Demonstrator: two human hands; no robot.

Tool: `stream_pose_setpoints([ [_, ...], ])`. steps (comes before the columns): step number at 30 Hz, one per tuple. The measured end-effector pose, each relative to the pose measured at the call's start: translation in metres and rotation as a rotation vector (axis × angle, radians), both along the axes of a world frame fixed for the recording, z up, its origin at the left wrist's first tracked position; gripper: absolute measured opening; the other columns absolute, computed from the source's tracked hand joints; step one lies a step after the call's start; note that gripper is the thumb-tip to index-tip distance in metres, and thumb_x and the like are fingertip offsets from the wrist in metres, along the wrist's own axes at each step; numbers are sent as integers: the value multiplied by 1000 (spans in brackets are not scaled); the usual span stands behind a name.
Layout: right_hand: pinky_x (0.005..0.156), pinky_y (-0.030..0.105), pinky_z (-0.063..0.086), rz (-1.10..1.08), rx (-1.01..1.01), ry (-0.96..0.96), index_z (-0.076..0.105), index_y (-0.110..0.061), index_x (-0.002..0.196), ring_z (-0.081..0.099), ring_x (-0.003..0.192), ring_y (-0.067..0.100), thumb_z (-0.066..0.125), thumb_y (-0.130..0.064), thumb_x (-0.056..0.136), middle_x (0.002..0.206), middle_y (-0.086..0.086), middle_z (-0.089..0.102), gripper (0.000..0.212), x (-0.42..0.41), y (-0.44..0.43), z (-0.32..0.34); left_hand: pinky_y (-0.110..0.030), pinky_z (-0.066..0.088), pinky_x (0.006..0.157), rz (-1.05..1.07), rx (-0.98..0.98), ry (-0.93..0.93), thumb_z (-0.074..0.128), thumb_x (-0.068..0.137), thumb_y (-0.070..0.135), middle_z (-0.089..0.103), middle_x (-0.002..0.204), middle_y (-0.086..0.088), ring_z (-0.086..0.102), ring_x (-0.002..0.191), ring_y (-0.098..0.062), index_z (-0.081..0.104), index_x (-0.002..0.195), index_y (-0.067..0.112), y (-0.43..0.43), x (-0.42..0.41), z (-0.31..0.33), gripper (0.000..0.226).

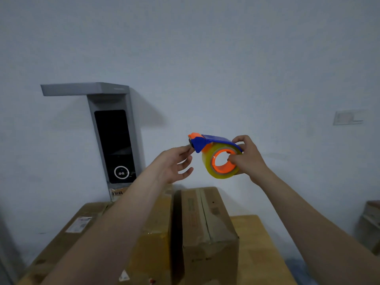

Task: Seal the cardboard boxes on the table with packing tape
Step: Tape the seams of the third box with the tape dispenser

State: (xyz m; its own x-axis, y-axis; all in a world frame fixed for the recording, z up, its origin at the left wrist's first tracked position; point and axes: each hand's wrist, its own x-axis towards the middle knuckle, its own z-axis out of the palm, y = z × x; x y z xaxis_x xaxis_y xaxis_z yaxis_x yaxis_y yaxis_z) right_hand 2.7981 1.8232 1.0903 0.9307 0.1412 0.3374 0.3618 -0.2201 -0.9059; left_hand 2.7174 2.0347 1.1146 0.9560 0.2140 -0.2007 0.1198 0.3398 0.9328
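Observation:
I hold a tape dispenser (218,153) in the air above the boxes: blue frame, orange core, clear yellowish roll. My right hand (247,159) grips the roll, thumb at the orange core and fingers over the blue cover. My left hand (174,163) reaches to the dispenser's front end, its upper fingertips at the cutter tip while the lower fingers stay spread and relaxed. Below stand cardboard boxes: a narrow upright box (207,223) in the middle, a box (156,233) to its left partly hidden by my left forearm, and a flatter box (82,219) at far left.
A wooden table (255,239) carries the boxes. A grey device with a dark screen (115,140) stands against the white wall behind the left boxes. A shelf or carton (370,223) sits at the right edge. A wall plate (347,117) is at upper right.

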Motion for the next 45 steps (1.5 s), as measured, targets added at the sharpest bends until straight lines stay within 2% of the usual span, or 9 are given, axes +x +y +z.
stream_pose_setpoints([
  [11,62,40,63,-26,4,-49,49,-30,117,66,96,26,67,3,81,115,4,62,52,12,-3,6,-45,53,93,-28,-21,-10,53,99,21,77,94,6,64,89,-17,71,105,17,1,7,8,19],
  [16,67,45,62,-46,-54,-147,49,-29,116,65,87,20,69,4,80,110,0,61,53,18,-4,6,-47,52,91,-62,-50,40,53,99,39,75,87,1,64,89,-18,69,115,13,8,16,1,35],
  [19,60,32,56,-38,-80,-204,49,-28,116,64,82,17,70,5,80,109,-2,61,53,21,-5,3,-46,54,90,-61,29,60,63,96,43,74,83,2,63,88,-17,71,108,13,10,18,-6,33],
  [24,59,22,49,-11,-91,-260,47,-29,118,63,83,13,68,8,77,108,-5,61,58,22,-11,-15,-46,56,93,54,247,64,64,96,22,76,84,5,65,92,-17,74,97,15,8,21,-27,12],
  [28,74,36,56,55,-214,-328,45,-38,127,60,91,8,67,4,75,110,-11,58,71,22,-24,-44,-37,55,83,115,496,77,67,92,24,74,69,12,66,84,-13,70,95,18,-2,23,-51,8],
  [31,84,39,55,130,-373,-428,38,-45,146,55,107,8,64,2,80,120,-9,49,84,23,-38,-79,-32,49,69,99,607,88,60,95,18,60,69,-3,51,66,-18,64,81,12,-6,27,-82,16],
  [34,83,42,54,178,-454,-462,34,-47,151,53,103,13,60,2,83,115,-8,41,88,22,-51,-123,-33,44,69,70,655,94,53,103,21,48,68,-3,44,65,-18,62,76,15,-11,29,-128,29],
  [38,83,44,53,202,-498,-398,37,-53,148,51,104,12,59,7,81,114,-10,39,92,23,-71,-173,-26,41,61,68,650,139,55,106,31,58,71,6,48,67,-12,70,85,20,-13,19,-183,28],
  [45,77,50,55,134,-553,-340,38,-56,144,52,105,16,62,12,80,115,-8,40,96,40,-115,-233,-27,38,53,143,687,273,54,106,30,67,86,-3,50,62,-17,70,84,12,21,1,-248,34],
])
